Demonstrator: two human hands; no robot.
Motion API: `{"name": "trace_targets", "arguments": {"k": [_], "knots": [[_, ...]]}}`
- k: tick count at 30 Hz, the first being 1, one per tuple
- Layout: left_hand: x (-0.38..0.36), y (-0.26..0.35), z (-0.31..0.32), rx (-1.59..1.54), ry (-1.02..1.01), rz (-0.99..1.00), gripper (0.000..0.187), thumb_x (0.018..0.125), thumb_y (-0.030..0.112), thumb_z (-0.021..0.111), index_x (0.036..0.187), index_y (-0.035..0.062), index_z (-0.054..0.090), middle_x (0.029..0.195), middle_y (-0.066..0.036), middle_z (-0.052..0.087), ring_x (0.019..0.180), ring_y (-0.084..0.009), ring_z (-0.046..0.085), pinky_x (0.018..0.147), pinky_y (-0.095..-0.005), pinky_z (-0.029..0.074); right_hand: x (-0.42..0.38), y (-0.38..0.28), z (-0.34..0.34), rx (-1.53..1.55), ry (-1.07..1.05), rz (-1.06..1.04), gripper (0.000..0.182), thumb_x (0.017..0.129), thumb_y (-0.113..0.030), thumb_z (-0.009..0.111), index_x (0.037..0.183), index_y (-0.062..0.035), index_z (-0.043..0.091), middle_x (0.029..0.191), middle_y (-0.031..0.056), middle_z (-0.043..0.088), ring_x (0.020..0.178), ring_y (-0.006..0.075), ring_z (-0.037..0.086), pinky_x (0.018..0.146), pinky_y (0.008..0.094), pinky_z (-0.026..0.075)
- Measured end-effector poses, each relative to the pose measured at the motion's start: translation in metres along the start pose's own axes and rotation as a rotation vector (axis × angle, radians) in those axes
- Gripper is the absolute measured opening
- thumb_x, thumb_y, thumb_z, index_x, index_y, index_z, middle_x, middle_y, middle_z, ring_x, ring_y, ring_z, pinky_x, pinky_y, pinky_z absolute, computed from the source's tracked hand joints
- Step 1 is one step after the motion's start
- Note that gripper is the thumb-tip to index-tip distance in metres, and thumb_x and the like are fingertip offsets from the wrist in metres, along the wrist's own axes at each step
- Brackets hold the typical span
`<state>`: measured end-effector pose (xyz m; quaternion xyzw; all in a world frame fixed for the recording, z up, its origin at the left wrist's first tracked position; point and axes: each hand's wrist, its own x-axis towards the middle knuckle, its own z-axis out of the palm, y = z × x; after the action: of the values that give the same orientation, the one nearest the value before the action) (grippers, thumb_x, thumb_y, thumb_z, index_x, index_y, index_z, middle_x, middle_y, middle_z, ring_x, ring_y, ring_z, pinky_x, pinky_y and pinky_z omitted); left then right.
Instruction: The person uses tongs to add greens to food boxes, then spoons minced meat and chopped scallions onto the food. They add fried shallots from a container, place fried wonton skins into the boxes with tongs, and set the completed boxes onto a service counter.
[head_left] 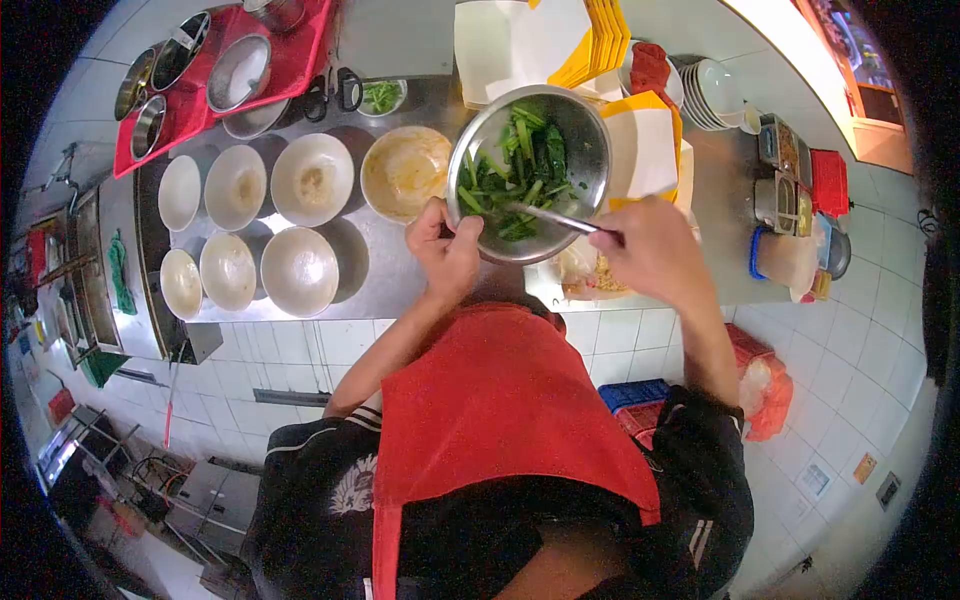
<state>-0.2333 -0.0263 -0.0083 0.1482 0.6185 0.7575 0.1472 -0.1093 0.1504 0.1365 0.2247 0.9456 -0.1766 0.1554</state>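
My left hand (446,250) grips the near-left rim of a steel mixing bowl (590,150), thumb over the edge. The bowl is tilted, and cut leafy greens (525,165) lie in it. My right hand (655,250) is closed round the dark handle of a long metal utensil (556,218). Its shaft reaches over the rim into the greens, which hide its tip. Below the bowl, partly covered by it and my right hand, is a paper box with food (600,278). A bowl smeared with yellowish sauce (406,172) stands left of the steel bowl.
Several white bowls (312,180) stand in two rows on the steel counter (440,290). Behind them are a red tray (225,25) of metal bowls, scissors (335,92) and a small dish of chopped greens (381,97). Stacked yellow-white boxes (600,45), plates (715,95) and containers (778,195) are farther right.
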Motion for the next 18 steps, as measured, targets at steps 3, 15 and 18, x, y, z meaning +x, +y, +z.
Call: {"name": "trace_targets", "arguments": {"k": [3, 15, 18], "knots": [[0.001, -0.004, 0.002, -0.031, 0.012, 0.013, 0.029, 0.073, -0.002, 0.062, 0.062, 0.007, 0.036, 0.061, 0.005, 0.043, 0.059, -0.0035, 0.036, 0.052, -0.0214, 0.031, -0.012, 0.004, -0.024, 0.048, 0.082, 0.012, 0.023, 0.077, -0.025, 0.069, 0.08, -0.002, 0.071, 0.071, 0.0189, 0.064, 0.071, 0.037, 0.062, 0.068, 0.0457, 0.05], [-0.002, -0.005, 0.001, 0.038, -0.021, 0.076, 0.028, 0.073, -0.001, 0.063, 0.062, 0.0064, 0.038, 0.061, 0.004, 0.044, 0.059, -0.0036, 0.037, 0.052, -0.0216, 0.032, -0.003, 0.021, -0.009, -0.184, 0.196, 0.196, 0.02, 0.079, -0.024, 0.068, 0.083, -0.0046, 0.072, 0.075, 0.0169, 0.066, 0.074, 0.0368, 0.063, 0.07, 0.0461, 0.05], [0.001, -0.001, -0.001, 0.021, -0.002, 0.045, 0.028, 0.073, -0.001, 0.062, 0.063, 0.0064, 0.038, 0.061, 0.004, 0.044, 0.059, -0.0036, 0.037, 0.052, -0.0216, 0.032, -0.012, 0.022, -0.02, -0.084, 0.237, 0.143, 0.019, 0.08, -0.022, 0.067, 0.08, -0.0043, 0.072, 0.074, 0.0168, 0.066, 0.072, 0.0363, 0.064, 0.067, 0.0459, 0.05]]}}
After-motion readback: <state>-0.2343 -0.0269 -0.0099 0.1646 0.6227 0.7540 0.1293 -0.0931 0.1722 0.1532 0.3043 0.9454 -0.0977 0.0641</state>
